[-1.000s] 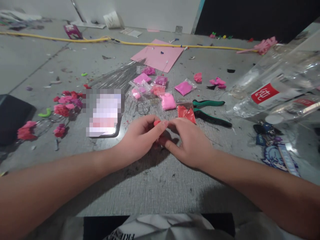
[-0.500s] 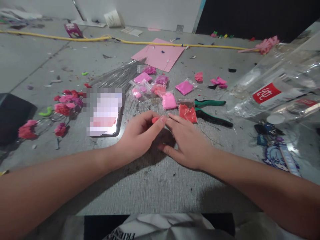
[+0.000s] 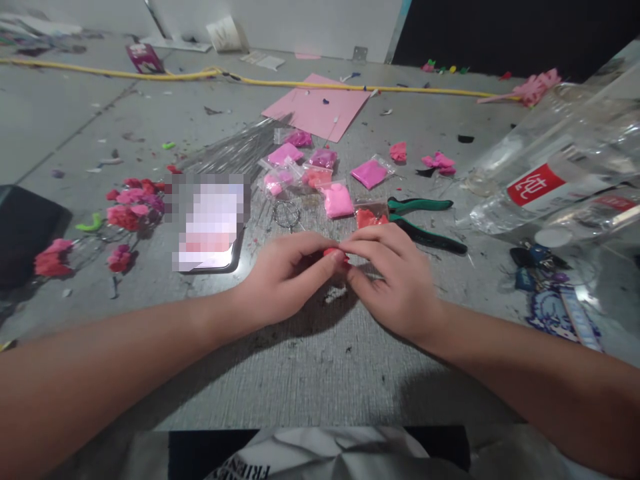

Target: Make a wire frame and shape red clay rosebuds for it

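My left hand (image 3: 295, 273) pinches a small piece of red modelling clay (image 3: 336, 254) between thumb and fingers above the grey table. From the other side my right hand (image 3: 393, 277) closes thumb and fingertips on the same clay, hiding part of it. Just beyond the hands lie a bag of red clay (image 3: 367, 217), partly covered by my right hand, and a bag of pink clay (image 3: 338, 201). Green-handled pliers (image 3: 425, 205) rest to the right of these bags. A round wire frame (image 3: 286, 213) lies beyond my left hand.
A phone (image 3: 210, 223) lies left of my hands, near red and pink clay flowers (image 3: 133, 203). Plastic bottles (image 3: 537, 183) and a keychain bundle (image 3: 555, 307) are on the right. Thin wires (image 3: 230, 153), a pink sheet (image 3: 317, 107) and a yellow cord (image 3: 305, 85) lie behind.
My right hand has curled its fingers and thumb in onto the red clay, where they were stretched flatter before. The clay and my left fingertips have shifted slightly right and nearer.
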Demonstrator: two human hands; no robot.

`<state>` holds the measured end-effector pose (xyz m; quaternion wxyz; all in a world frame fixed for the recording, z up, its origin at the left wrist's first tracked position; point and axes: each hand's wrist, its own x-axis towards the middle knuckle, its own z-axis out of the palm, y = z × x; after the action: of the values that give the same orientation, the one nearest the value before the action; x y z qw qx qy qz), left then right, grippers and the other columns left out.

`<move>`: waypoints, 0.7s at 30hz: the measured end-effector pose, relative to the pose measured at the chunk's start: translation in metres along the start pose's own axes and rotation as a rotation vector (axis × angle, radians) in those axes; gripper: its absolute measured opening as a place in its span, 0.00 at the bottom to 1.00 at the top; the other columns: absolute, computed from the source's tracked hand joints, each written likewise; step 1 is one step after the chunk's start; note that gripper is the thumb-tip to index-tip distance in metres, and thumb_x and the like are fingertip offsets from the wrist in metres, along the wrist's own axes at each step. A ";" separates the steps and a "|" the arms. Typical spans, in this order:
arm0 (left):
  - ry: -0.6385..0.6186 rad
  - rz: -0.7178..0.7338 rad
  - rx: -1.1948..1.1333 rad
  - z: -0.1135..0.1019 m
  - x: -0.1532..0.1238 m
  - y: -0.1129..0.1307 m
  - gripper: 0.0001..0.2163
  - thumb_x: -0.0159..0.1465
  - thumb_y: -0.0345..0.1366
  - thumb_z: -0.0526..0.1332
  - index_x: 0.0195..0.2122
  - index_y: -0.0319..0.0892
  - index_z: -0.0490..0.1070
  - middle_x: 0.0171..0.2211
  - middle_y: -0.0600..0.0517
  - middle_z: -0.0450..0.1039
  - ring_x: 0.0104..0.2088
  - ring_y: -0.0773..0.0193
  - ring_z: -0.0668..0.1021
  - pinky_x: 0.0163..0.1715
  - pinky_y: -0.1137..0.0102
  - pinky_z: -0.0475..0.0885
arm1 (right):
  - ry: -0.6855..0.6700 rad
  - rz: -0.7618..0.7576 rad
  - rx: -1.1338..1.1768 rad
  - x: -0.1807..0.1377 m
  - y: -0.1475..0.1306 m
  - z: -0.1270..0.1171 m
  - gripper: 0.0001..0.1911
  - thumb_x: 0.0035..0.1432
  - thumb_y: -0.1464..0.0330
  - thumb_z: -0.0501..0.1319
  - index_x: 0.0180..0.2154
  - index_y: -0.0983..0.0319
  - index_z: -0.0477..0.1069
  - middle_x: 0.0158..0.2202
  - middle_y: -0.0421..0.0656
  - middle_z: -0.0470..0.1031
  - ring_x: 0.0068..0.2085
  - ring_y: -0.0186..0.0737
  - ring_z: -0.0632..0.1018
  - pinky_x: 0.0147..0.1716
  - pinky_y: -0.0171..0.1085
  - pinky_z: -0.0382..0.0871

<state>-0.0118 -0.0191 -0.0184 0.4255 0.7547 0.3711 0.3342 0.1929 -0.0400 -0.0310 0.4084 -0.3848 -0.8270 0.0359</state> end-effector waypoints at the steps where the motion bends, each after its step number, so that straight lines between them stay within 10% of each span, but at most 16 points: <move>1: -0.004 0.011 -0.010 0.000 0.000 0.000 0.15 0.75 0.40 0.57 0.36 0.39 0.77 0.30 0.51 0.76 0.31 0.66 0.75 0.33 0.69 0.70 | 0.024 -0.006 -0.003 0.000 0.000 0.000 0.06 0.69 0.72 0.63 0.46 0.58 0.76 0.43 0.46 0.80 0.44 0.44 0.79 0.46 0.47 0.76; 13: -0.085 -0.001 -0.120 -0.002 0.001 -0.004 0.09 0.71 0.39 0.63 0.39 0.39 0.76 0.33 0.51 0.78 0.32 0.66 0.77 0.32 0.71 0.72 | 0.067 -0.112 0.117 0.003 0.006 -0.002 0.05 0.66 0.74 0.67 0.40 0.58 0.75 0.36 0.42 0.78 0.37 0.38 0.78 0.38 0.40 0.76; 21: 0.088 0.052 0.119 0.000 0.000 -0.005 0.10 0.68 0.38 0.66 0.31 0.40 0.73 0.26 0.55 0.72 0.27 0.68 0.72 0.28 0.71 0.66 | -0.025 -0.148 0.048 0.002 0.008 0.000 0.13 0.69 0.74 0.62 0.54 0.60 0.74 0.46 0.47 0.79 0.44 0.40 0.79 0.45 0.42 0.76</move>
<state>-0.0137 -0.0175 -0.0231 0.3543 0.7726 0.3887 0.3557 0.1971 -0.0333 -0.0329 0.4085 -0.3122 -0.8572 0.0299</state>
